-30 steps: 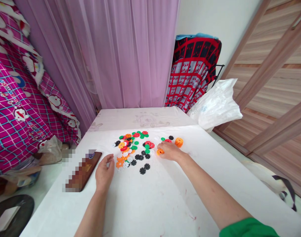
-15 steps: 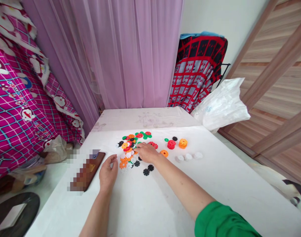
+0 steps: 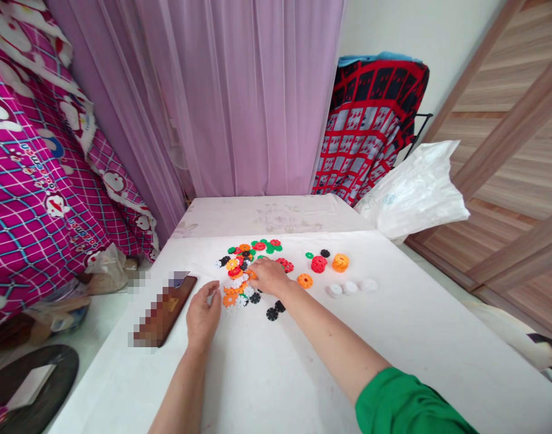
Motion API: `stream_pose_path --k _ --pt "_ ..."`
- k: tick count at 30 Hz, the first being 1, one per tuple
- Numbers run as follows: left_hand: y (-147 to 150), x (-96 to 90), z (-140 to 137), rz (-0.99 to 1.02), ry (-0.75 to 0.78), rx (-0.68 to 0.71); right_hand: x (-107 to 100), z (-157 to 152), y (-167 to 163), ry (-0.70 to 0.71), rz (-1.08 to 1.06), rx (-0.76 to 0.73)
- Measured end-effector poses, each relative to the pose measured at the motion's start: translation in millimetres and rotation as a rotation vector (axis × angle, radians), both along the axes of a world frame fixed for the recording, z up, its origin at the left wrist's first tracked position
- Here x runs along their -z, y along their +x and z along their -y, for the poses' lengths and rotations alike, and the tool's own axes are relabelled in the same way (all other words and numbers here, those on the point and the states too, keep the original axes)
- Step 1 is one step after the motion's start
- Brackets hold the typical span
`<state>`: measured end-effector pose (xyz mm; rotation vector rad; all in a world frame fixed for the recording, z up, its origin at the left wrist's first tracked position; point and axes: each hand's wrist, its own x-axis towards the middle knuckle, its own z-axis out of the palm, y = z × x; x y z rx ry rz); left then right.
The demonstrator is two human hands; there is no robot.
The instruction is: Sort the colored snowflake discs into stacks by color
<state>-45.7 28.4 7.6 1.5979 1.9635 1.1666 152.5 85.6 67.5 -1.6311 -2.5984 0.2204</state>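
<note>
A loose heap of notched plastic snowflake discs [image 3: 237, 282] in orange, white, black, red and green lies mid-table. At its right side is my right hand [image 3: 270, 277], palm down, fingers bent together and fingertips among the discs. An orange disc [image 3: 251, 274] shows by those fingertips; what they pinch, if anything, is hidden. My left hand [image 3: 203, 313] rests at the heap's near left, fingers curved and thumb apart, holding nothing visible. Right of my right hand are a red stack [image 3: 318, 264], an orange stack [image 3: 340, 262], a single orange disc [image 3: 305, 281] and white stacks [image 3: 350, 288].
A brown phone [image 3: 178, 307], partly pixelated, lies left of my left hand. Two black discs [image 3: 272, 313] sit beside my right forearm. Beyond the white-covered table [image 3: 393, 343] are a purple curtain [image 3: 257, 102] and, at the right, a white plastic bag [image 3: 415, 190].
The whole view has shifted slightly, so everything appears a little further right. My right fingertips now show by an orange disc. My left hand keeps nearly the same pose.
</note>
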Motion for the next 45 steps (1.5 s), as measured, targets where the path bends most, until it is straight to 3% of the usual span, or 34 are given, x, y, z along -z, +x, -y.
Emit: stream_pose_path --k 9,18,21,28,34,41,45 --pt "-1 1.1 0 -0.002 0.002 -0.001 -2 -2 -6 -0.037 -0.010 0.106" --pt "-2 5.4 -2 -0.010 0.022 0.023 -28 26 103 -0.017 -0.085 0.403" --pt "-3 4.6 -2 -0.012 0.024 0.025 -26 37 124 -0.015 -0.065 0.413" --pt "-3 2.2 -1 -0.011 0.039 0.022 0 40 123 -0.018 -0.064 0.360" --pt "-3 -0.2 -1 -0.014 0.025 0.030 10 38 125 -0.010 -0.073 0.353" --pt "-3 2.5 -2 -0.019 0.021 0.016 5 43 126 0.015 -0.095 0.336" --pt "-3 2.8 -2 -0.125 0.034 0.036 -4 55 113 0.038 -0.121 0.317"
